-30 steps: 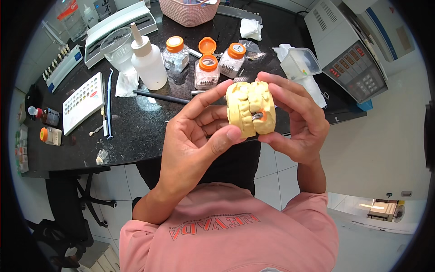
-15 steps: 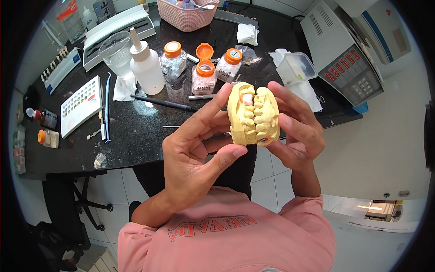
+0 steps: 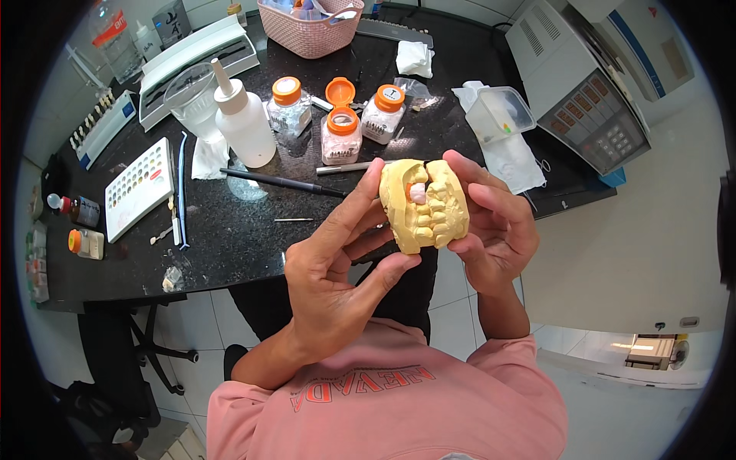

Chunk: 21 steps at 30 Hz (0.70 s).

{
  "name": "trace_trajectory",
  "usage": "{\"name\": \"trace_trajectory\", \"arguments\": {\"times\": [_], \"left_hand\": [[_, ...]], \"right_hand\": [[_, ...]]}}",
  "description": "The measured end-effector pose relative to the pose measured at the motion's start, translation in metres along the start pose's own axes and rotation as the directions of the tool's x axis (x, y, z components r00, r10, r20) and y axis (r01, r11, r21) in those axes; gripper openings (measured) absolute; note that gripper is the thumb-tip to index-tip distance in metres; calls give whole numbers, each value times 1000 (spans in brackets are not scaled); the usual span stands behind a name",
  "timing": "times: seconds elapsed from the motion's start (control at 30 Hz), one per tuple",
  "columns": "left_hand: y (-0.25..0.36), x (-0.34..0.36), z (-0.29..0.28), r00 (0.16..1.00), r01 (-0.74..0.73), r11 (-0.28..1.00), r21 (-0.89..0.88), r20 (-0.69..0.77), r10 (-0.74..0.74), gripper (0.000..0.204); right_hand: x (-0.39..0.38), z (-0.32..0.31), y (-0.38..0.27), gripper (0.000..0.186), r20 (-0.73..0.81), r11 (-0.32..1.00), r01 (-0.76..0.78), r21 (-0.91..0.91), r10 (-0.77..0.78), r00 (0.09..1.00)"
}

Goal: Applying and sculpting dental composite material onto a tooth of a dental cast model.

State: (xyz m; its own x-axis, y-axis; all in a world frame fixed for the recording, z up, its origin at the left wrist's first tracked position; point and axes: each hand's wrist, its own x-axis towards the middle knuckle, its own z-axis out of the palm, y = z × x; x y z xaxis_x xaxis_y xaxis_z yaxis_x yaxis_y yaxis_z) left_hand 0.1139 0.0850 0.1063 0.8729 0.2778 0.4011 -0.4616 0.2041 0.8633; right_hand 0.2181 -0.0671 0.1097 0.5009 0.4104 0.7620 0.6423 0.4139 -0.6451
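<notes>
A yellow plaster dental model (image 3: 446,205), its two tooth-bearing halves pressed together, is held up in front of the bench. One pinkish-white crown (image 3: 417,193) stands out among the yellow teeth, with a spot of orange beside it. My left hand (image 3: 337,245) grips the model's left half between thumb and fingers. Around the right half close the fingers and thumb of my right hand (image 3: 494,230). Just beyond the model lie a silver-handled tool (image 3: 343,168) and an open powder jar (image 3: 341,138) with its orange lid flipped up.
On the black bench (image 3: 230,257) stand a white squeeze bottle (image 3: 245,126), two closed orange-capped jars, a clear cup (image 3: 192,100) and a paint palette (image 3: 139,188). A black-handled brush (image 3: 280,182) lies nearer. Right: a clear plastic box (image 3: 502,115) and a machine with a keypad (image 3: 598,115).
Both hands have turned the model, so its far end opens more to view and the metal-looking spot at its near right no longer shows. It has also come slightly lower.
</notes>
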Motion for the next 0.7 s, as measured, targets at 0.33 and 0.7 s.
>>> {"name": "trace_trajectory", "arguments": {"times": [0.33,0.7], "left_hand": [[-3,-1,2,1000,-23,1000,0,7,23,76],[-5,-1,1,999,-26,999,-20,-30,25,75]], "right_hand": [[-1,-6,1,50,27,999,-37,37,36,999],[3,-5,3,50,44,992,-111,66,108,993]]}}
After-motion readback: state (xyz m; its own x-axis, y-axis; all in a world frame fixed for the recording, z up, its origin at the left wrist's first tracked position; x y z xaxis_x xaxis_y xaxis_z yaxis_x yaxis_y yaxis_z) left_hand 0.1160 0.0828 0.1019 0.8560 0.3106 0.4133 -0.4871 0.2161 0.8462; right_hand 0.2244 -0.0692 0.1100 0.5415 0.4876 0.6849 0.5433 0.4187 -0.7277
